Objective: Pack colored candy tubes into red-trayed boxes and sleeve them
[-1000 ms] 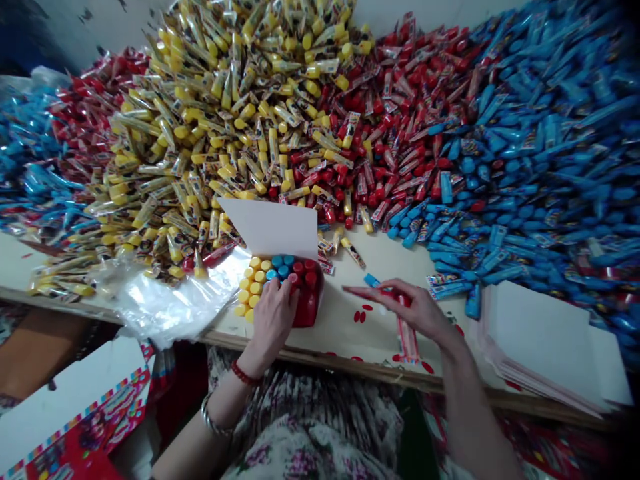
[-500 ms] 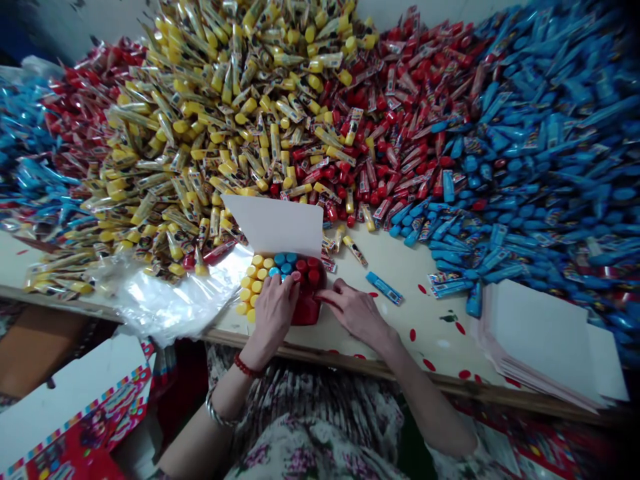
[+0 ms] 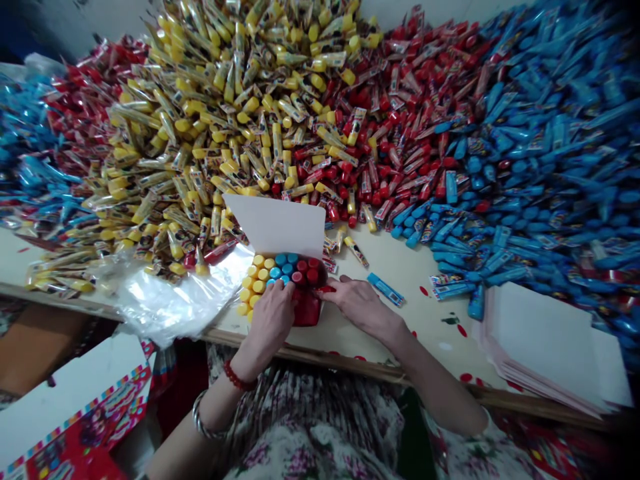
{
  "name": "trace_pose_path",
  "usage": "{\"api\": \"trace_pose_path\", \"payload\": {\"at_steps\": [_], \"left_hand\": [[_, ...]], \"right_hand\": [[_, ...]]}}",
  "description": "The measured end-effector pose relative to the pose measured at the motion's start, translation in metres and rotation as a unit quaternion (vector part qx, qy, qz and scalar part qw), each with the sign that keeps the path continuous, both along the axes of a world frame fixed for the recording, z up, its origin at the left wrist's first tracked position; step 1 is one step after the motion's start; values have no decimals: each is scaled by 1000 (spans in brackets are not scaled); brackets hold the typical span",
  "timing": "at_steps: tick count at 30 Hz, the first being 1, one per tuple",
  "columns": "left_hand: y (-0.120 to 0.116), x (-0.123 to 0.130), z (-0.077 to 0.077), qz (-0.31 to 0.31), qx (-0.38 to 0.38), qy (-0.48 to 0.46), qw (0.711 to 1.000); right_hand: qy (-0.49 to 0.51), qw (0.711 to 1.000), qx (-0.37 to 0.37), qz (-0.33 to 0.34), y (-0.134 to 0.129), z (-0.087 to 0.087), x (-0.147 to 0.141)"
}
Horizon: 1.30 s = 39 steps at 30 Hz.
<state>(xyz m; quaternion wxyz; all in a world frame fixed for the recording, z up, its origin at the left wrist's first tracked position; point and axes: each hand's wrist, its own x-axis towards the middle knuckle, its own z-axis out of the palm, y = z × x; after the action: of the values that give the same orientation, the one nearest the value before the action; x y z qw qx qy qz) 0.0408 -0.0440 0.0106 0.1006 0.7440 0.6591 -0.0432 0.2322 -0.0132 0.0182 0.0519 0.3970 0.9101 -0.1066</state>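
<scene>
**Both hands at the cap block, wooden edge close**

The left hand [image 3: 270, 327] lies on a packed block of yellow, blue and red tube caps [image 3: 285, 270]; the right hand [image 3: 363, 308] touches its red end. Neither grip is readable. Bare tabletop [image 3: 425, 320] opens rightward past a loose blue tube [image 3: 385, 289].

Two hands [image 3: 270, 327]; one loose packet [image 3: 385, 289]; three packet colours [image 3: 240, 127]

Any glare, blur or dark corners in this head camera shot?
In the head view, the corners darken, glare whitens the clear plastic bag, the wide lens bows the wooden table edge, and the left hand and right hand show no obvious blur.
</scene>
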Motion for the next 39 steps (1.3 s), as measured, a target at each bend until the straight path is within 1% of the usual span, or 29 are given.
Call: {"api": "trace_pose_path", "payload": {"at_steps": [3, 7, 10, 13, 16, 20, 24, 28, 31, 33, 35, 37, 39], "left_hand": [[2, 1, -1, -7, 8, -4, 1000], [3, 2, -9, -26, 16, 4, 1000], [2, 6, -13, -61, -1, 0, 998], [5, 7, -11, -85, -29, -14, 996], [15, 2, -6, -72, -45, -20, 996], [28, -3, -3, -87, -41, -25, 995], [27, -3, -6, -100, -57, -21, 993], [21, 0, -11, -96, -43, -17, 994], [22, 2, -18, -80, -29, -11, 996], [23, 3, -25, -73, -19, -8, 997], [23, 3, -29, -67, -1, -17, 998], [21, 1, -29, -48, 13, -50, 997], [16, -4, -21, -26, 23, -123, 992]], "right_hand": [[-1, 1000, 2, 11, 3, 2, -3], [-23, 999, 27, 36, 6, -1, -6], [-31, 997, 37, 54, 7, -2, -6], [-18, 998, 20, 56, 6, 0, -5], [-34, 997, 0, 64, 6, 4, -8], [-57, 994, -3, 95, 14, 10, -22], [-62, 993, -14, 95, 26, 14, -37], [-55, 993, -28, 105, 36, 15, -39], [-52, 992, -66, 97, 43, 16, -32], [-53, 992, -80, 85, 44, 15, -30], [-49, 993, -69, 76, 40, 11, -33], [-52, 996, -44, 61, 33, 5, -39], [-63, 997, -22, 38, 25, -1, -45]]}}
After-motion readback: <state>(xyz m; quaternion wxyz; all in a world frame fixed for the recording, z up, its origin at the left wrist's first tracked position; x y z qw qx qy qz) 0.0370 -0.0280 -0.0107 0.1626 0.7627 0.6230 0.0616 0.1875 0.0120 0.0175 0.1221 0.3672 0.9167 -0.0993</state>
